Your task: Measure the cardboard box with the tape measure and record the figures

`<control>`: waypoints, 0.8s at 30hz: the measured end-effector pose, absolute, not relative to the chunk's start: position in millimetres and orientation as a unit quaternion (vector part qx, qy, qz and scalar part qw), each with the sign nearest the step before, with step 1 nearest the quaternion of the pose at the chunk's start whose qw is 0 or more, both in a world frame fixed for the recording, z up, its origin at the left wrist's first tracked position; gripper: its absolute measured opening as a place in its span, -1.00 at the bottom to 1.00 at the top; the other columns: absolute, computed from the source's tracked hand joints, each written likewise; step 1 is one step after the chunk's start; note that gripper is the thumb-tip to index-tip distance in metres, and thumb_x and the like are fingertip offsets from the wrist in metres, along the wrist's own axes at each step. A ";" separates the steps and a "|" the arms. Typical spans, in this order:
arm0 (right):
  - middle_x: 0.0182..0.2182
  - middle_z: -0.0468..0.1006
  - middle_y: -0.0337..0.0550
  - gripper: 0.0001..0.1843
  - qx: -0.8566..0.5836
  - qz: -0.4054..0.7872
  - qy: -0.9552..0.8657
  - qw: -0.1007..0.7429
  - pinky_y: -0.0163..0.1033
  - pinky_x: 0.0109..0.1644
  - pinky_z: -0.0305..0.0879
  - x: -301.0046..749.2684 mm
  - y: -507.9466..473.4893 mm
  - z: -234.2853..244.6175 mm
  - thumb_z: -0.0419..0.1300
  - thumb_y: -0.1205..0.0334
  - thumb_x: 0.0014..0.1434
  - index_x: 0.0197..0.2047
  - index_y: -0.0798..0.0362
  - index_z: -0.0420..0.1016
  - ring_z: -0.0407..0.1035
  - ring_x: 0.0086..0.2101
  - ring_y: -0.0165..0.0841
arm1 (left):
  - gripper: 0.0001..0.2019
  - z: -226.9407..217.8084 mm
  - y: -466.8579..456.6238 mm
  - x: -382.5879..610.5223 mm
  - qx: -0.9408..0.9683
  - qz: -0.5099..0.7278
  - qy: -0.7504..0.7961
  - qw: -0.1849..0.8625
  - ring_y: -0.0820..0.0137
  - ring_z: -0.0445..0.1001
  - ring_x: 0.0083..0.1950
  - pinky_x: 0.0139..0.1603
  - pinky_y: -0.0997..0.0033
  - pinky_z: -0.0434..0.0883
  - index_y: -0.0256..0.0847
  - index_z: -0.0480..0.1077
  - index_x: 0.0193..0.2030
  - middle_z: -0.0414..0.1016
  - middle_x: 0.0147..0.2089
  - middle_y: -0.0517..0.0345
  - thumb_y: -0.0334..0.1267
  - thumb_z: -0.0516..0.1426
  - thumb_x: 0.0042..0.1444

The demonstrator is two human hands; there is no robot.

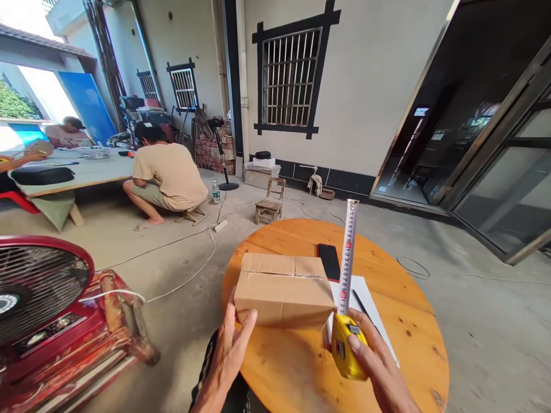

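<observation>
A taped cardboard box (282, 289) lies on a round wooden table (404, 355). My left hand (228, 355) rests against the box's near left corner, thumb and fingers spread on it. In my right hand (376, 367) I grip a yellow tape measure (346, 344), whose white blade (348, 252) sticks up along the box's right side. Under the blade lie a white sheet of paper (365, 298) with a dark pen (359, 301) on it, and a black phone (329, 261) lies behind the box.
A red fan (34, 292) on a red stand is at the left. A person in a beige shirt (170, 175) squats by a low table, another sits beyond. A small wooden stool (269, 203), cables and an open glass door (503, 166) surround the concrete floor.
</observation>
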State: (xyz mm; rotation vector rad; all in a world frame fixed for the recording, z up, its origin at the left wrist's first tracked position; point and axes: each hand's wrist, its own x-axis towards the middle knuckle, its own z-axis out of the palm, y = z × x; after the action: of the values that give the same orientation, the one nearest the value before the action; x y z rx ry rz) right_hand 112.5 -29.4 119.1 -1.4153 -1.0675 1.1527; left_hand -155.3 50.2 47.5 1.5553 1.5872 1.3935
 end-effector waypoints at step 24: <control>-0.51 0.52 -0.14 -0.36 -0.506 0.650 -0.462 0.329 -0.22 -0.40 0.43 82.2 -0.7 125.4 0.28 -0.43 -0.08 -0.38 0.05 0.48 0.46 -0.47 -0.25 | -0.60 63.9 56.6 -172.8 0.642 0.482 0.575 0.158 0.14 0.32 0.31 0.21 0.15 0.42 -0.07 0.42 0.17 0.25 0.33 -0.02 -0.13 0.11 0.20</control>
State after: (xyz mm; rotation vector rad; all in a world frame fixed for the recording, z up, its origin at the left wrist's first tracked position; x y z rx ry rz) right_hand 82.2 -0.7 125.4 -1.3245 -1.2087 1.7005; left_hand -172.8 56.6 63.9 1.8372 1.6447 1.3786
